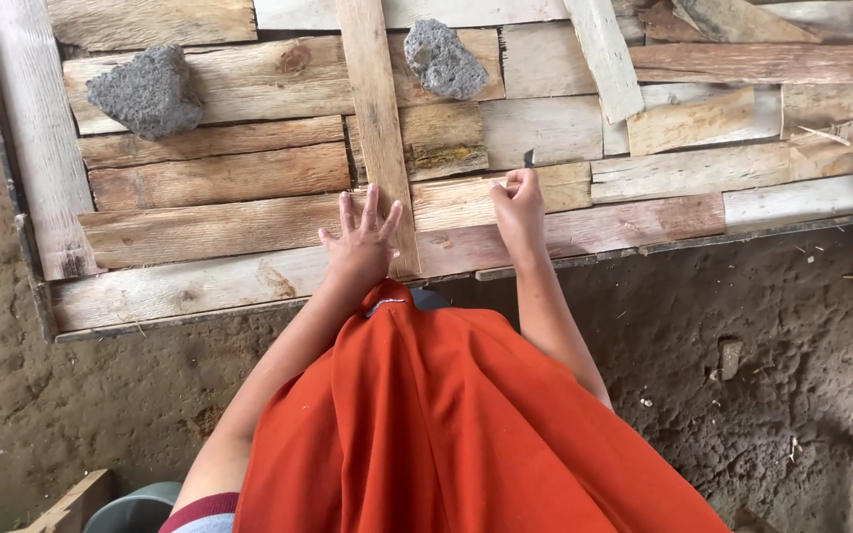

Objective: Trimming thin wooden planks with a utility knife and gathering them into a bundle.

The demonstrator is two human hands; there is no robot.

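Marking a slat on the board panel

Nearby, a person's left hand (362, 240) spreads flat on an upright slat (377, 128); at three o'clock, the right hand (517, 202) pinches a small dark marker (528, 158). Steady aim seems needed. Farther off lie two grey stones (148, 92).

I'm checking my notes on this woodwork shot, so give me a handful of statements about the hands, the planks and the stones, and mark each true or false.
1. The left hand lies flat, fingers spread, on a long upright plank. True.
2. The right hand is open and holds nothing. False: it is closed around a small dark-tipped tool, too small to identify.
3. Two grey stones rest on the wooden panel. True.
4. The panel lies on a tiled floor. False: it lies on bare earth.
5. An orange garment fills the lower middle. True.
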